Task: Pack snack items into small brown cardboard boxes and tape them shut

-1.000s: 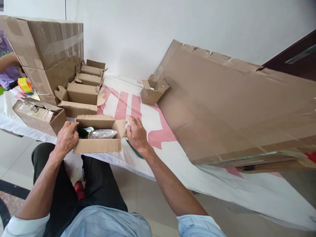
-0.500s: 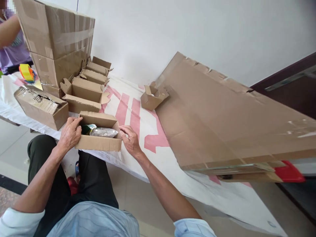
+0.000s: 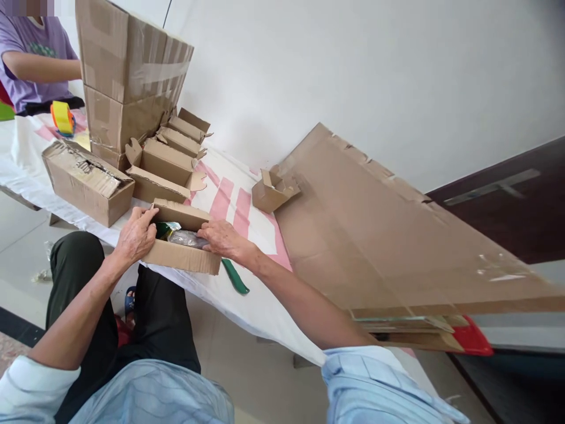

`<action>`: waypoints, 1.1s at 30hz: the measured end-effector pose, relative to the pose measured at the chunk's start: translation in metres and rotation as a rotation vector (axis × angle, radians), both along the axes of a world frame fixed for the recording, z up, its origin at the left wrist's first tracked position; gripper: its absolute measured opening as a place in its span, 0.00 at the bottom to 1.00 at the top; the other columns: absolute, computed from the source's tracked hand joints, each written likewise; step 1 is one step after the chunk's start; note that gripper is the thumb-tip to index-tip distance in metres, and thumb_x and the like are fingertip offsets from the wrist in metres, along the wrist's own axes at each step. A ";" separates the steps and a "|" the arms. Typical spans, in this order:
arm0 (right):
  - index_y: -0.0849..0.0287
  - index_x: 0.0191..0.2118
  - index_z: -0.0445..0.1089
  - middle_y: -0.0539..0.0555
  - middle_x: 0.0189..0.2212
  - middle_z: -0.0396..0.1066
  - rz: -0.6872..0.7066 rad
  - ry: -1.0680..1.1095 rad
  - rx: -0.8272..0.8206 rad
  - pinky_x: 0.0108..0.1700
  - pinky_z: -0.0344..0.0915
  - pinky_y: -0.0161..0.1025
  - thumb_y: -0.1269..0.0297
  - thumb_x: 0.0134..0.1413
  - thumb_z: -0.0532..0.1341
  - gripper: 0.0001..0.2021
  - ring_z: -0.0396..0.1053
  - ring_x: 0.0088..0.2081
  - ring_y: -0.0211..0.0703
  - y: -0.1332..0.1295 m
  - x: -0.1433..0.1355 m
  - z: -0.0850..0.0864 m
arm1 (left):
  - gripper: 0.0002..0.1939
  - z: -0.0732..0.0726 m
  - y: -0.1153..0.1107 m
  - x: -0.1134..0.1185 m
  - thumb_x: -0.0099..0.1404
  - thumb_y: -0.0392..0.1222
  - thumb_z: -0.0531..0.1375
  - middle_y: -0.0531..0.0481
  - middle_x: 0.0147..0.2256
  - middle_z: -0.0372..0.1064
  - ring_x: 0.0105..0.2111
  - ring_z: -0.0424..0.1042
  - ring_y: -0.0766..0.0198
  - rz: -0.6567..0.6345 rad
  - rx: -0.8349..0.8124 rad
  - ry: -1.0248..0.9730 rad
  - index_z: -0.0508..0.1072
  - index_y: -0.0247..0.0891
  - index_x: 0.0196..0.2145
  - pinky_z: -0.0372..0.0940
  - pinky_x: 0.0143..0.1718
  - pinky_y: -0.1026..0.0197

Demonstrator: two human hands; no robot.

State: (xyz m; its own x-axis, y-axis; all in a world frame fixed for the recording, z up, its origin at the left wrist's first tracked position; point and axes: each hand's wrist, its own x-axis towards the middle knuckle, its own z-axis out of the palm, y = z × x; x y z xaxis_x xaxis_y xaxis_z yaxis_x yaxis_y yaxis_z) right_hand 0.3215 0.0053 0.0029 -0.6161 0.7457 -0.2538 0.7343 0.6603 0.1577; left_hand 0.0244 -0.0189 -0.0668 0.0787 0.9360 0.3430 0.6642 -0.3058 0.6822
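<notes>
An open cardboard box sits at the table's near edge, with a silvery packet and a green packet inside. My left hand grips the box's left end, its fingers at the upper corner. Over the right end reaches my right hand, fingers bent at the rim and touching the silvery packet; its fingertips are partly hidden. A green curved tool lies on the cloth just right of the box.
Behind stand open boxes, a worn box and stacked cartons. A small box leans near a large cardboard sheet. A yellow tape roll and a person are at the left.
My right hand has moved from the box's right side to over its right end and the silvery packet. The green tool now shows. The whole view has shifted.
</notes>
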 end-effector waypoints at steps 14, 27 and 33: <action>0.52 0.41 0.86 0.57 0.43 0.86 -0.044 0.746 0.176 0.54 0.75 0.49 0.66 0.75 0.62 0.13 0.81 0.48 0.53 -0.008 0.009 -0.008 | 0.36 0.000 0.000 0.002 0.72 0.35 0.54 0.34 0.69 0.69 0.64 0.76 0.43 -0.047 -0.040 0.024 0.72 0.39 0.76 0.73 0.70 0.41; 0.53 0.36 0.85 0.53 0.36 0.82 -0.267 1.276 0.226 0.43 0.71 0.43 0.51 0.63 0.69 0.12 0.75 0.41 0.49 0.010 0.035 0.103 | 0.27 0.033 0.005 -0.014 0.71 0.43 0.59 0.30 0.65 0.76 0.65 0.74 0.27 0.006 -0.028 0.201 0.80 0.42 0.66 0.70 0.65 0.22; 0.54 0.35 0.85 0.51 0.33 0.81 -0.247 1.375 0.163 0.44 0.70 0.43 0.49 0.58 0.71 0.13 0.73 0.38 0.47 0.019 0.028 0.116 | 0.37 0.076 0.010 -0.022 0.64 0.60 0.73 0.31 0.63 0.80 0.66 0.77 0.33 -0.076 0.078 -0.381 0.79 0.38 0.65 0.72 0.68 0.33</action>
